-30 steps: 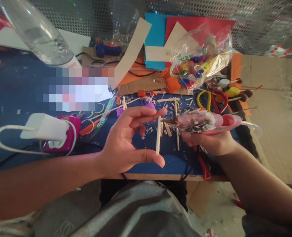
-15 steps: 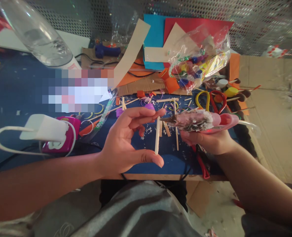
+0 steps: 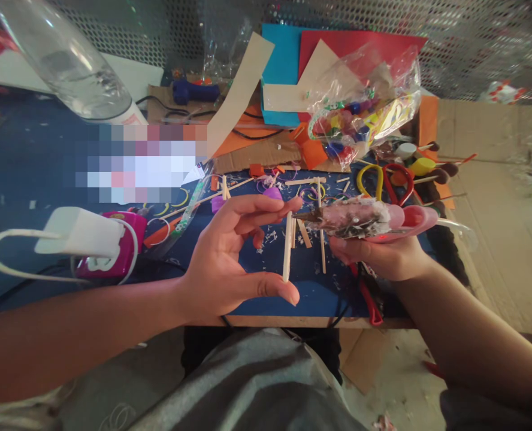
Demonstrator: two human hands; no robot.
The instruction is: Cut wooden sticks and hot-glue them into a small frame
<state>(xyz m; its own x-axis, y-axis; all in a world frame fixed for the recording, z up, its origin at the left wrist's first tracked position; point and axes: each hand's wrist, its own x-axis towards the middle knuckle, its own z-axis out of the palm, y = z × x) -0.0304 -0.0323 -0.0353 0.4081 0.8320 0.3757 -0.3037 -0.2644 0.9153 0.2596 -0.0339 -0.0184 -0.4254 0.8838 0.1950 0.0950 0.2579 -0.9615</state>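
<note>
Between the thumb and fingertips of my left hand point(image 3: 234, 257) a short pale wooden stick point(image 3: 287, 248) is held roughly upright. My right hand point(image 3: 385, 254) is wrapped around a pink glue gun point(image 3: 360, 218), its barrel caked with whitish residue and dark stains. The dark nozzle points left and sits at the upper end of the stick, touching it or very close. A clear glue stick point(image 3: 457, 230) juts from the back of the gun. Below and behind the hands, thin wooden sticks point(image 3: 322, 239) and white scraps lie on the blue tabletop point(image 3: 266, 299).
A magenta power socket point(image 3: 108, 263) with a white plug point(image 3: 81, 236) stands left, near a water bottle point(image 3: 81, 72). Behind lie scissors with yellow and red handles point(image 3: 385, 182), a plastic bag point(image 3: 369, 114) of colourful pieces and coloured paper point(image 3: 281, 48). Red-handled pliers point(image 3: 371, 299) lie near the front edge.
Hardly anything differs. Both hands keep the same hold, with the nozzle staying at the stick's upper end; the whole view has shifted slightly.
</note>
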